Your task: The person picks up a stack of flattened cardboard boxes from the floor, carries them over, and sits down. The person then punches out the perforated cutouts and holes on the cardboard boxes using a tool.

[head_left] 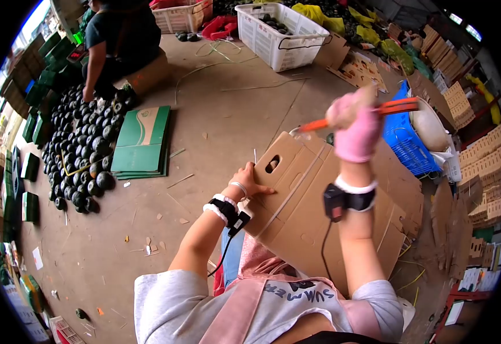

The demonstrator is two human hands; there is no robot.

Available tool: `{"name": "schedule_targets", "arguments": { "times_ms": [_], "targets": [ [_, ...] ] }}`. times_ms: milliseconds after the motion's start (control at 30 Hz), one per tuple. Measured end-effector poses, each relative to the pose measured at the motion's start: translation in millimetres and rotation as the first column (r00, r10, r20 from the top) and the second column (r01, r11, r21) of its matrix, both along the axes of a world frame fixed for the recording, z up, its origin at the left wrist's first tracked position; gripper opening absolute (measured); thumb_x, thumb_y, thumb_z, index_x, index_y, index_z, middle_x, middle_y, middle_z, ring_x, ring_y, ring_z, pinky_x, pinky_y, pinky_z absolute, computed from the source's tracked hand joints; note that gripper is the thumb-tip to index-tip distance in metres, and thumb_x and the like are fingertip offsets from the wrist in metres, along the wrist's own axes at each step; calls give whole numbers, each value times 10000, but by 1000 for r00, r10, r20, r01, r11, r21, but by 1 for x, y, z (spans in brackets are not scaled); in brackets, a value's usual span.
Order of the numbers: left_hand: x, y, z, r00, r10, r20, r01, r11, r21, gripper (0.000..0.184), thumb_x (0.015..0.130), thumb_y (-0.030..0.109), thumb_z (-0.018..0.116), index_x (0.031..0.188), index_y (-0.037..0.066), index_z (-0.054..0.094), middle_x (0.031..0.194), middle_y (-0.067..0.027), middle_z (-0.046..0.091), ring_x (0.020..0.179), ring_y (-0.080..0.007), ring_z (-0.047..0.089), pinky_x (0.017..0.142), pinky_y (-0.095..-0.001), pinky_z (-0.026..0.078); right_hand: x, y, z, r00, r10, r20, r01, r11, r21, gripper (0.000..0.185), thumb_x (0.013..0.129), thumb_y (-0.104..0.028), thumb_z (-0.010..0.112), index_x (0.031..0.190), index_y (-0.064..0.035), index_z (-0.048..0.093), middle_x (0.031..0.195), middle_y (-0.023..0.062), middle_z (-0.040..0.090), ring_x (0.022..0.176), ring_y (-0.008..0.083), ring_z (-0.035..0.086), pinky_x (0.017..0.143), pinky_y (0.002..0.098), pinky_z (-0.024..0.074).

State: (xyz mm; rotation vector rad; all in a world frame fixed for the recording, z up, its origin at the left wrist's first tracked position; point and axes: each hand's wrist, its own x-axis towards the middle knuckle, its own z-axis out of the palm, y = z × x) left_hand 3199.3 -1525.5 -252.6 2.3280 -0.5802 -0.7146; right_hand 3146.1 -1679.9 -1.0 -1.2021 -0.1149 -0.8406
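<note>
A large brown cardboard box (pixel 313 229) stands tilted against my front, with a pale strap (pixel 297 195) running across it and an oval hand hole near its upper left edge. My left hand (pixel 251 181), bare, grips that edge, its thumb lying on the panel beside the hole. Above the box's upper right part, my right hand (pixel 356 126) in a pink glove is closed around a long orange-handled tool (pixel 399 106). The tool's narrow left end is close to the box's top corner; whether it touches is unclear. Motion blurs the right hand slightly.
Dark green squashes (pixel 84 149) cover the floor at left, where another person (pixel 124 43) sits bending over them. Flattened green cartons (pixel 141 140) lie beside them. A white crate (pixel 279 43) stands ahead, a blue crate (pixel 402 140) at right. Loose straps and scraps litter the floor.
</note>
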Motion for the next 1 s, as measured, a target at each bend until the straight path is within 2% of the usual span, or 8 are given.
{"name": "schedule_targets", "arguments": {
  "times_ms": [167, 267, 333, 467, 600, 733, 867, 1000],
  "targets": [
    [-2, -1, 6, 1000, -8, -12, 8, 999, 31, 1049, 367, 561, 793, 1150, -7, 388, 1046, -244, 511, 1000, -359, 510, 858, -376, 426, -5, -18, 41, 980, 167, 106, -160, 985, -67, 478, 888, -405, 424, 508, -163, 265, 424, -51, 218, 364, 77, 220, 365, 247, 200],
    [-2, -2, 7, 1000, 15, -16, -14, 1000, 28, 1047, 377, 562, 790, 1158, -7, 385, 1051, -247, 510, 1000, -357, 510, 859, -374, 425, 39, -13, -173, 834, -96, -543, 203, 969, 141, 409, 881, -356, 435, 540, -134, 390, 440, -11, 354, 379, 120, 321, 384, 301, 267],
    [-15, -1, -2, 999, 11, -33, -11, 1000, -4, 1040, 384, 559, 788, 1158, -10, 387, 1045, -247, 511, 999, -355, 509, 859, -371, 424, 33, 7, -263, 789, -403, -463, 73, 811, -581, 393, 836, -328, 512, 564, -50, 453, 475, 35, 438, 430, 179, 387, 452, 359, 333],
    [-2, 2, 1, 999, 36, 14, -36, 999, -30, 1029, 384, 546, 794, 1146, -18, 394, 1027, -235, 516, 988, -354, 511, 859, -368, 423, 59, -16, -166, 789, -69, -611, 199, 969, 147, 410, 825, -313, 525, 491, -94, 429, 419, 11, 411, 381, 138, 374, 411, 294, 325],
    [-6, 1, 10, 1000, 20, -18, -20, 1000, 10, 1030, 366, 535, 803, 1143, -7, 399, 1045, -230, 511, 990, -345, 512, 853, -375, 430, 26, -41, -38, 969, 213, -125, -204, 976, 80, 424, 884, -335, 441, 512, -154, 346, 417, -26, 320, 346, 98, 274, 383, 233, 258],
    [-4, -1, 14, 1000, 15, -8, -15, 999, -35, 1012, 373, 531, 801, 1139, 4, 402, 1046, -229, 511, 988, -355, 510, 857, -380, 424, 17, 5, -148, 919, 31, -392, 63, 973, 224, 420, 884, -254, 459, 498, -125, 350, 434, -22, 350, 360, 119, 320, 378, 248, 275],
    [-4, 1, 9, 999, 25, 34, -24, 998, -51, 1009, 348, 535, 805, 1083, -50, 435, 1001, -227, 540, 959, -340, 533, 817, -361, 446, 9, 35, -207, 955, -122, -270, -96, 735, -671, 325, 838, -180, 518, 553, -38, 451, 440, 24, 391, 396, 111, 365, 385, 273, 289],
    [-4, -1, 5, 998, 37, -48, -35, 998, 57, 1106, 356, 547, 803, 1209, 21, 336, 1144, -230, 457, 1086, -364, 447, 895, -387, 402, 18, 24, -116, 899, 71, -433, -73, 997, 13, 391, 843, -248, 532, 499, -101, 420, 417, -16, 348, 403, 70, 352, 389, 247, 269]
  ]
}}
